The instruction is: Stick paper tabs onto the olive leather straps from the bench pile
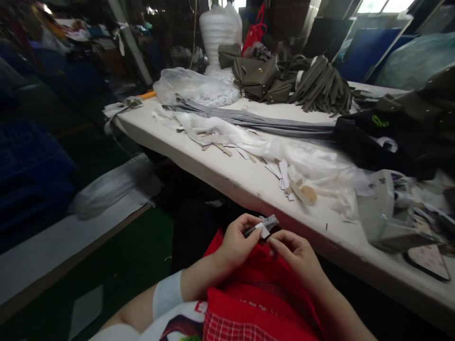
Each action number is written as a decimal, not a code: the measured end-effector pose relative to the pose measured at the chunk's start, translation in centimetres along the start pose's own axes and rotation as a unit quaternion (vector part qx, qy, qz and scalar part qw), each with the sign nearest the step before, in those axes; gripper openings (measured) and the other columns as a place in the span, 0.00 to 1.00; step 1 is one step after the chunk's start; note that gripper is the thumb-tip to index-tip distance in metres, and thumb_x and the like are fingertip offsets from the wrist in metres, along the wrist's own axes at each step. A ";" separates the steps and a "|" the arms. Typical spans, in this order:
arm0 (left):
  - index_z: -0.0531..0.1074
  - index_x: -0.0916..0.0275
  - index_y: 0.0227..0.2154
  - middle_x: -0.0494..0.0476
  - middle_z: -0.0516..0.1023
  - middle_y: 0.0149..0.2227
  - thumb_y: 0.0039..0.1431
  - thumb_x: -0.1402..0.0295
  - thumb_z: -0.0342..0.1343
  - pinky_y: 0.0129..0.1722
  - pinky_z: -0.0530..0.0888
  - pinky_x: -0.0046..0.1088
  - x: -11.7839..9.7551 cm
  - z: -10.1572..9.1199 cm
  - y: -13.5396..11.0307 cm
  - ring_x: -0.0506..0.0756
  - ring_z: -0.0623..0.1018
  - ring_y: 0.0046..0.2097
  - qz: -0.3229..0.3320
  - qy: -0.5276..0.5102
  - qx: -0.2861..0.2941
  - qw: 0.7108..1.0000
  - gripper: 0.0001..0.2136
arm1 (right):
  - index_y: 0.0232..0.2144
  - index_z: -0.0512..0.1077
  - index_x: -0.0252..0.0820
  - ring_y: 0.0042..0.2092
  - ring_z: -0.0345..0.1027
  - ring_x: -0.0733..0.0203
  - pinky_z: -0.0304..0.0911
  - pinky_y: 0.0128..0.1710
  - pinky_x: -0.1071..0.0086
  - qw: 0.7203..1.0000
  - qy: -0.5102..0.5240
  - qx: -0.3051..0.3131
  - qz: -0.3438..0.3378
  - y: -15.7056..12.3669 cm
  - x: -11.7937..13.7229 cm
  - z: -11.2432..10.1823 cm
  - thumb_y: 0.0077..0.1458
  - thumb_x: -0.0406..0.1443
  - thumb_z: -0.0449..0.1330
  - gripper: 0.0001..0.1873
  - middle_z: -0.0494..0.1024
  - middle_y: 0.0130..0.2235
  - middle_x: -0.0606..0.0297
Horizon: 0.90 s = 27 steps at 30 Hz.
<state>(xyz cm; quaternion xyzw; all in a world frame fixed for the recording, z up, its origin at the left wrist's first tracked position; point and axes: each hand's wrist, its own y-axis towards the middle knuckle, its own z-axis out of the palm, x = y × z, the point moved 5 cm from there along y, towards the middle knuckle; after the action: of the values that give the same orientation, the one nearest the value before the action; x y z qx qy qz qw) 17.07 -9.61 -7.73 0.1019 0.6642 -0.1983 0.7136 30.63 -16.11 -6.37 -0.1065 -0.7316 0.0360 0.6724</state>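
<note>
My left hand (240, 239) is closed in a pinch over my lap, between thumb and fingers. It grips a small grey strip (270, 221) together with a short white piece (263, 230) that lies across it. Just to the right, my right hand (293, 248) has its thumb and forefinger pressed together close to the lower end of the white piece. What those fingertips hold, if anything, is too small to make out. A red apron (263, 270) lies under both hands.
A long white table (209, 166) runs beyond my hands. On it lie paper and grey scraps (284, 175), clear plastic film (302, 156), long grey straps (256, 121), dark leather bags (258, 76) and a grey plastic bin (377, 213). Blue crates (31, 170) stand at left.
</note>
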 end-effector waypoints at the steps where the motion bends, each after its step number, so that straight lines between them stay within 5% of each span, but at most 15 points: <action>1: 0.72 0.66 0.36 0.58 0.78 0.35 0.54 0.69 0.60 0.39 0.73 0.27 0.0 -0.1 0.0 0.53 0.77 0.36 0.004 -0.004 -0.003 1.000 0.08 | 0.24 0.72 0.39 0.27 0.65 0.64 0.61 0.31 0.71 1.000 -0.005 -0.001 0.011 0.3 -0.4 0.1 0.54 0.50 0.62 0.20 0.74 0.23 0.65; 9: 0.73 0.66 0.37 0.58 0.79 0.35 0.58 0.65 0.58 0.39 0.74 0.27 0.3 -0.2 0.1 0.53 0.77 0.37 0.006 -0.016 0.007 1.000 0.09 | 0.19 0.70 0.39 0.22 0.64 0.64 0.61 0.26 0.70 0.998 -0.004 -0.004 0.066 1.6 -1.7 0.6 0.48 0.56 0.64 0.26 0.74 0.19 0.64; 14: 0.74 0.66 0.34 0.58 0.79 0.34 0.59 0.63 0.58 0.35 0.73 0.26 0.0 -0.9 0.1 0.53 0.77 0.35 0.018 0.048 -0.043 0.998 0.09 | 0.30 0.77 0.37 0.31 0.72 0.59 0.67 0.36 0.67 0.993 0.065 0.054 0.079 1.4 -1.9 1.4 0.48 0.53 0.66 0.23 0.80 0.30 0.60; 22: 0.75 0.62 0.37 0.58 0.77 0.36 0.64 0.65 0.53 0.42 0.74 0.30 -2.5 -1.1 -1.4 0.55 0.77 0.39 0.167 0.176 -0.051 0.969 0.08 | 0.33 0.80 0.37 0.31 0.71 0.58 0.67 0.35 0.66 0.998 0.050 0.018 0.034 2.0 -0.7 2.2 0.52 0.49 0.64 0.20 0.80 0.29 0.61; 27: 0.76 0.59 0.36 0.59 0.75 0.43 0.62 0.65 0.54 0.45 0.75 0.30 -1.7 -1.7 -0.7 0.56 0.77 0.44 0.202 0.198 -0.082 0.956 0.07 | 0.27 0.80 0.36 0.23 0.65 0.66 0.62 0.26 0.72 0.995 0.095 0.009 0.023 2.6 -0.6 3.0 0.51 0.46 0.64 0.17 0.75 0.23 0.65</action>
<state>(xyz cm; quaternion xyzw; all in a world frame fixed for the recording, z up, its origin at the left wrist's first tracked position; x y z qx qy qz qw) 15.16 -9.29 -6.14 0.2124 0.7716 0.0294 0.5989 27.96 -13.40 -7.76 -0.1202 -0.6612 0.0474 0.7390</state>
